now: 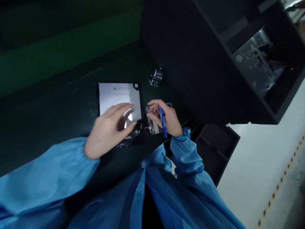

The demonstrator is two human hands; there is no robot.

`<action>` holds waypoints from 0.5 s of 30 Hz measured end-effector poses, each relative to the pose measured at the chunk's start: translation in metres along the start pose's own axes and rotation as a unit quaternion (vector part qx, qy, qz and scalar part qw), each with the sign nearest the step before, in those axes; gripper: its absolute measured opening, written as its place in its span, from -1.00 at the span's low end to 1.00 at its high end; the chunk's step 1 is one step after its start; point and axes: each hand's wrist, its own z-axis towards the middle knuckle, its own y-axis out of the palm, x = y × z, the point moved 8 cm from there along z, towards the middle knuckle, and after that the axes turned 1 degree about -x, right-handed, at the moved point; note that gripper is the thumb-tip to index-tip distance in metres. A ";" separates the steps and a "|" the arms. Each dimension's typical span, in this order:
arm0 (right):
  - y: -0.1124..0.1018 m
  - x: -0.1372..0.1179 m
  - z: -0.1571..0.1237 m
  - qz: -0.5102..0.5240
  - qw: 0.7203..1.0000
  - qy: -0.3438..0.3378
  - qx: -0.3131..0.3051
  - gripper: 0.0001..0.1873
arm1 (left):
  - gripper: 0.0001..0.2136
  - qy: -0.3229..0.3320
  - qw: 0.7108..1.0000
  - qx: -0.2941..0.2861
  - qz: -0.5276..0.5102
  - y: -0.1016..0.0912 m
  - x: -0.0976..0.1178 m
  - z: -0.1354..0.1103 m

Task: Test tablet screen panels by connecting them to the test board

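My left hand (pixel 109 128), slightly blurred, is curled around a round, shiny metal object (pixel 129 118) with a dark edge; its exact kind I cannot make out. Beneath them lies a flat, tablet-like panel (pixel 107 95) with a black frame and a pale silver face bearing small print. A blue marker pen (pixel 162 119) rests tilted in my right hand (pixel 168 119), whose thumb and fingertips are bent close together. Partly covered by that hand is a circuit board (pixel 152 127) with red wire at its left edge, just right of the panel.
A chrome tally counter (pixel 156 77) stands on the dark work surface (pixel 71 111) beyond the board. To the right rises a large black box-like structure (pixel 214 79). Black open trays (pixel 214 146) sit lower down, beside a pale floor with a yellow-black striped line (pixel 281 181).
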 end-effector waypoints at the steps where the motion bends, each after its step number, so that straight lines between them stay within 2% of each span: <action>1: 0.001 -0.005 -0.003 -0.011 1.000 -0.016 -0.023 -0.43 | -0.51 -0.057 0.997 0.009 -0.044 -0.014 -0.014 -0.012; 2: 0.004 -0.010 -0.007 -0.037 0.997 -0.033 -0.056 -0.20 | -0.45 -0.126 0.988 0.011 -0.091 -0.025 -0.031 -0.027; 4: 0.014 -0.016 -0.015 -0.106 0.984 -0.058 -0.127 0.21 | -0.31 -0.258 0.947 0.014 -0.189 -0.036 -0.059 -0.060; 6: 0.025 -0.017 -0.020 -0.157 0.970 -0.064 -0.174 0.40 | -0.27 -0.353 0.893 0.032 -0.277 -0.038 -0.076 -0.087; 8: 0.032 -0.016 -0.021 -0.177 0.964 -0.063 -0.190 0.46 | -0.38 -0.409 0.837 0.058 -0.359 -0.034 -0.082 -0.098; 11: 0.037 -0.013 -0.018 -0.179 0.963 -0.067 -0.188 0.48 | -0.63 -0.462 0.762 0.088 -0.445 -0.030 -0.083 -0.090; 13: 0.036 -0.011 -0.017 -0.174 0.965 -0.066 -0.184 0.48 | -0.70 -0.487 0.728 0.099 -0.473 -0.031 -0.081 -0.077; 15: 0.032 -0.010 -0.016 -0.148 0.969 -0.066 -0.186 0.44 | -0.71 -0.487 0.705 0.108 -0.505 -0.034 -0.071 -0.061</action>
